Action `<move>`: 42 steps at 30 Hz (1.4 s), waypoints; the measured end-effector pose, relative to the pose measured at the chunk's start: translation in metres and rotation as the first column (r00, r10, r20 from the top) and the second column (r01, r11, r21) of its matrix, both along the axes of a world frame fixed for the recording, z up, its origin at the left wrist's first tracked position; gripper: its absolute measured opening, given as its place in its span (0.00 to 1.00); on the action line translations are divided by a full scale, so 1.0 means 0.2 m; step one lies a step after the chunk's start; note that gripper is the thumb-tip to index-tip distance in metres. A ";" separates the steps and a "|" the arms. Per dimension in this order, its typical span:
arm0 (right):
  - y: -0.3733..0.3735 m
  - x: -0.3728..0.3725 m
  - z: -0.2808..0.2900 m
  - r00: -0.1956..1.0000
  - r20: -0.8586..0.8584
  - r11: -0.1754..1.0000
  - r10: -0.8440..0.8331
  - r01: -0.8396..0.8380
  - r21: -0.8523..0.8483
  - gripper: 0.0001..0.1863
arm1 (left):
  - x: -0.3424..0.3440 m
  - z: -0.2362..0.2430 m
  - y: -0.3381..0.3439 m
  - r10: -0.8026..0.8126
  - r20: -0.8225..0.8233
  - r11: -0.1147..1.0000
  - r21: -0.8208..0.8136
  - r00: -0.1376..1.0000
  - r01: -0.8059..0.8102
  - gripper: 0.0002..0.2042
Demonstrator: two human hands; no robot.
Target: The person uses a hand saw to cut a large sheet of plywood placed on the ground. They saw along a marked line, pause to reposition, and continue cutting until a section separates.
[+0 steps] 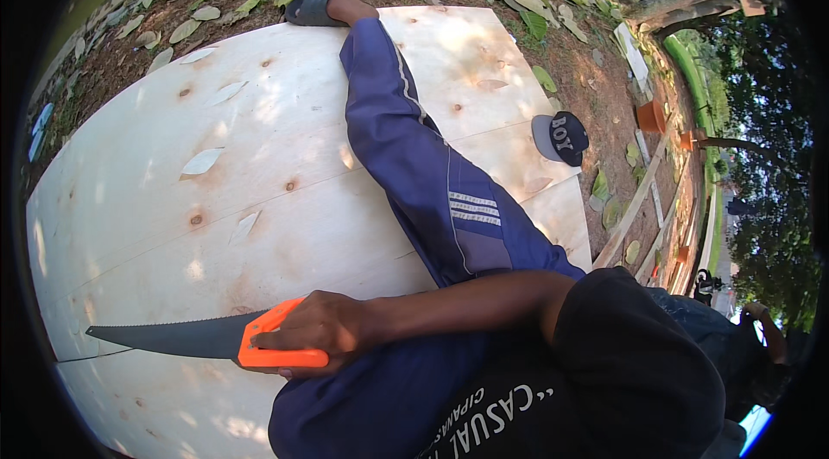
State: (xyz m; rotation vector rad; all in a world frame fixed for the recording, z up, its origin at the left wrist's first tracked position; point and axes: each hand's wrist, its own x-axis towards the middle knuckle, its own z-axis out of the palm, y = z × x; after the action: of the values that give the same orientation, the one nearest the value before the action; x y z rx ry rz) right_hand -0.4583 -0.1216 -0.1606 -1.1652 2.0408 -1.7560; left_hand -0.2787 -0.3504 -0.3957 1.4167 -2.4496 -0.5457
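Observation:
My right hand [315,325] is closed around the orange handle [289,359] of a handsaw. Its dark, tapering blade [177,337] points left, with the toothed edge uppermost in the picture. Beneath it lies pale plywood [285,131]; a dark gap between sheets runs close to the blade's tip. Whether the blade touches the wood I cannot tell. My leg in blue trousers [414,148] stretches across the sheets, the foot in a dark sandal [311,8] at the far edge. My left hand is out of the picture.
A dark cap with a grey brim [561,138] rests by the plywood's right corner. Dry leaves [200,162] lie on the boards and the soil beyond. Timber strips [635,208] and an orange pot [651,117] are at right. Another person [764,347] shows at the right edge.

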 end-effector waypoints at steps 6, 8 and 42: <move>0.38 -0.18 0.20 0.897 -0.296 0.921 -0.330 0.374 0.109 0.24 | -0.12 0.00 -0.09 0.018 0.178 0.999 -0.049 0.984 -0.010 0.33; 0.60 -0.17 0.31 0.793 -0.332 0.809 -0.511 0.574 0.125 0.26 | -0.25 0.02 -0.03 -0.039 0.328 0.967 -0.225 0.944 0.118 0.35; 1.56 -0.60 0.46 0.598 -0.304 0.629 -0.741 0.777 -0.003 0.17 | -1.44 0.76 -0.09 -0.465 -0.188 0.879 -0.214 0.865 0.426 0.26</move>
State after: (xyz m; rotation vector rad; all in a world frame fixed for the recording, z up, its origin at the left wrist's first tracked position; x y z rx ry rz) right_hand -0.5788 0.1914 -0.0691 -0.4971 3.1105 -1.7627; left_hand -0.5670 -0.3687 -0.2431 0.6668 -2.5551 -0.5480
